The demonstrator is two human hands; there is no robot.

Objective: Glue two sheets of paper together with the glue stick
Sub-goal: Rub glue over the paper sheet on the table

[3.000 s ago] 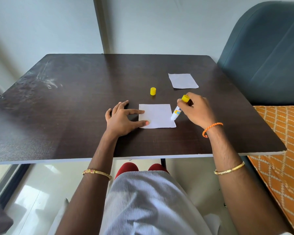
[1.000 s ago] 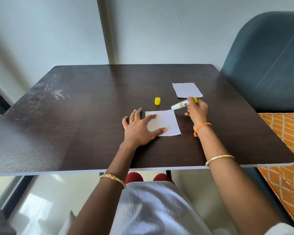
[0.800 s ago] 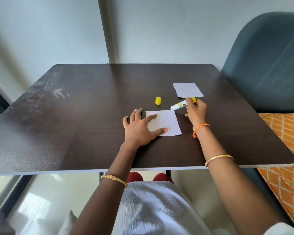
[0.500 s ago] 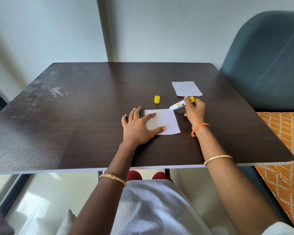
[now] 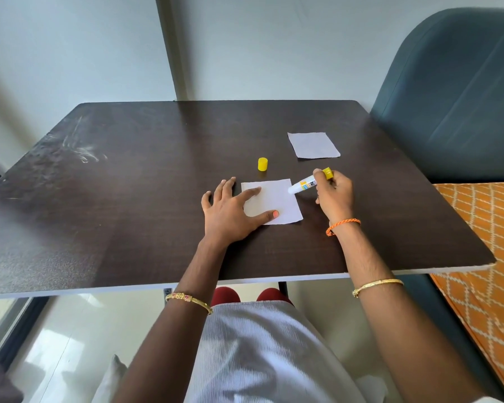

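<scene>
The left hand (image 5: 230, 212) is lying flat, fingers spread, pressing the near paper square (image 5: 277, 200) onto the dark woodgrain table (image 5: 128, 199). The right hand (image 5: 333, 193) is pinching the uncapped glue stick (image 5: 307, 183), tip touching the sheet's two o'clock edge. Thin, limp paper will likely slide unless pinned. The second sheet (image 5: 313, 144) and smooth yellow cap (image 5: 262, 164) are lying toward twelve to one o'clock.

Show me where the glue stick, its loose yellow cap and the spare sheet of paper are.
glue stick (image 5: 306, 184): head view, on the white labelled barrel.
yellow cap (image 5: 262, 164): head view, on its side wall.
spare sheet of paper (image 5: 313, 145): head view, on the middle of the sheet.
</scene>
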